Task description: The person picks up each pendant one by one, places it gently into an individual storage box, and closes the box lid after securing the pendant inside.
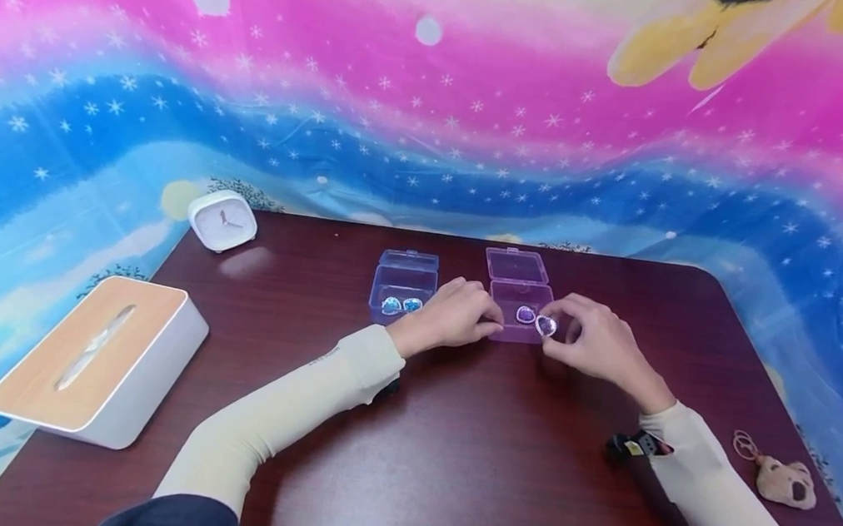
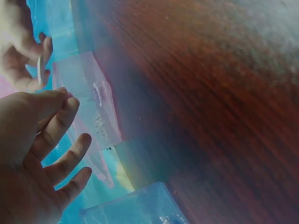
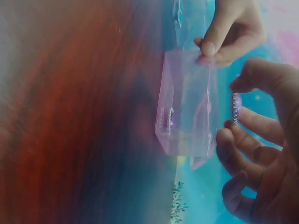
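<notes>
My right hand (image 1: 598, 341) pinches a heart-like purple gem (image 1: 546, 327) with a beaded silvery edge, held at the right side of an open pink plastic box (image 1: 509, 334). In the right wrist view the gem (image 3: 235, 109) shows edge-on between thumb and fingertips. My left hand (image 1: 455, 312) pinches the left front rim of that box, as the right wrist view also shows. Another purple gem (image 1: 526, 315) lies inside the pink box. Just left of my left hand stands an open blue plastic box (image 1: 384, 281), holding two blue gems (image 1: 391, 305) with silvery edges.
At the back left stands a white clock (image 1: 223, 221). A tissue box (image 1: 104, 361) with a wood-coloured top sits at the left edge of the dark table (image 1: 435, 456). A bear-head keyring (image 1: 784, 481) lies at the right edge. Behind hangs a colourful cloth (image 1: 375, 108).
</notes>
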